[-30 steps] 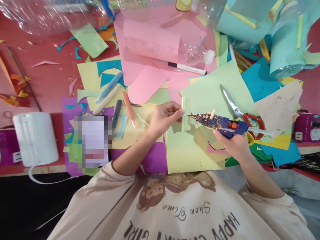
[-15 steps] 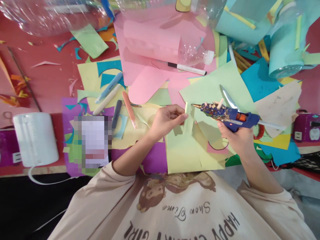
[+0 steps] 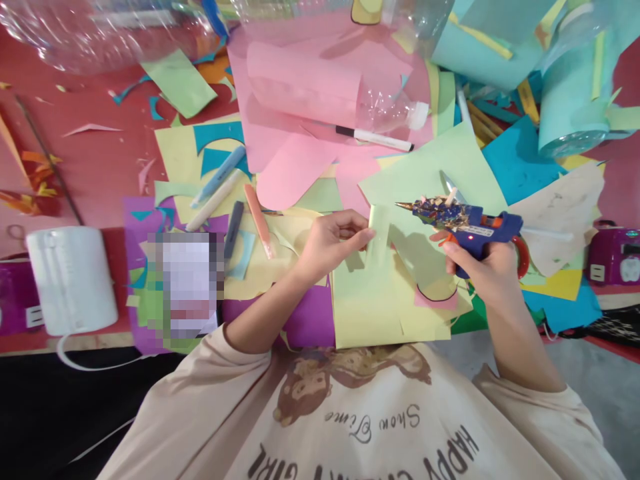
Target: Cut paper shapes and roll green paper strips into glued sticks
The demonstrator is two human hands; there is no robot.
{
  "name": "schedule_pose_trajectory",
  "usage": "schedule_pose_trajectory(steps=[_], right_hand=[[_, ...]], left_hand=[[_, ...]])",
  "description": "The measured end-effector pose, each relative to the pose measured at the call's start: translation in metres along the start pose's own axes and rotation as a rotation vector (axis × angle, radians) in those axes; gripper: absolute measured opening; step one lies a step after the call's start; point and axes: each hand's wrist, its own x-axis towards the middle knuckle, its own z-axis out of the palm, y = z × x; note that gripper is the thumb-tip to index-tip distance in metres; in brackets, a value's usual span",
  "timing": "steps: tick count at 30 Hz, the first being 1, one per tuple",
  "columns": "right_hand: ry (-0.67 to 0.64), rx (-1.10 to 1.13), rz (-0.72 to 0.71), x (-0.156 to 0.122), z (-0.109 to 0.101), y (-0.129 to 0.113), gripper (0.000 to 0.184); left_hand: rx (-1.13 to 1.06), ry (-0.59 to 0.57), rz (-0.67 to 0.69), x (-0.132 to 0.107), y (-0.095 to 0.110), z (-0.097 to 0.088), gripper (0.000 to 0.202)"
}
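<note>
My left hand (image 3: 340,241) pinches a small pale green paper strip (image 3: 379,233) by its left edge, over yellow-green sheets. In my right hand (image 3: 480,263) is a blue glue gun (image 3: 480,230), its handle wrapped by my fingers. Its metal nozzle points left, a short way to the right of the strip and apart from it. Scraps and dried bits cling to the gun's front, a small red light glows on its side, and a white glue stick (image 3: 547,233) sticks out at the back. Below the gun lies a pale green sheet (image 3: 435,160).
A pink-wrapped plastic bottle (image 3: 310,80) lies at the back beside a black-and-white marker (image 3: 375,137). Several felt pens, one orange (image 3: 259,220), lie to the left near a blurred phone (image 3: 187,283). Scissors (image 3: 453,187) are partly hidden behind the gun. A white case (image 3: 73,280) stands far left.
My right hand has drawn the glue gun a little to the right, so its nozzle is farther from the strip. My left hand stays in place with the strip.
</note>
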Motion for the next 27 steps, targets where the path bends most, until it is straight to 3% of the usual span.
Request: schedule_pose_trajectory(steps=[2, 4, 6, 8, 9, 14, 16, 22, 25, 27], right_hand=[[-0.047, 0.142, 0.03, 0.002, -0.008, 0.004, 0.017], [0.017, 0.259, 0.043, 0.007, -0.021, 0.012, 0.015], [0.209, 0.297, 0.025, 0.014, -0.039, 0.023, 0.016], [0.494, 0.247, -0.016, 0.025, -0.062, 0.034, 0.016], [0.561, 0.228, 0.001, 0.031, -0.074, 0.04, 0.017], [0.712, 0.158, 0.384, 0.051, -0.124, 0.052, 0.02], [0.722, -0.004, 0.439, 0.052, -0.133, 0.051, 0.03], [0.558, -0.74, 0.294, 0.054, -0.14, 0.052, 0.047], [0.77, -1.02, 0.078, 0.058, -0.129, 0.054, 0.05], [0.871, -1.053, -0.052, 0.054, -0.117, 0.05, 0.035]], left_hand=[[0.009, 0.01, 0.0, 0.0, 0.0, 0.0, 0.034], [0.017, 0.017, 0.001, 0.0, -0.001, 0.0, 0.033], [0.013, 0.014, 0.007, 0.0, -0.001, 0.0, 0.031], [0.007, 0.009, 0.017, 0.0, -0.001, 0.0, 0.029], [0.007, 0.008, 0.02, 0.0, -0.002, 0.0, 0.028], [0.026, 0.011, 0.021, 0.0, -0.002, 0.0, 0.027], [0.012, 0.02, 0.019, 0.001, -0.002, 0.0, 0.026], [-0.071, 0.066, -0.002, 0.004, -0.003, -0.001, 0.024], [-0.092, 0.078, -0.012, 0.005, -0.005, -0.002, 0.024], [-0.097, 0.078, -0.013, 0.005, -0.007, -0.002, 0.025]])
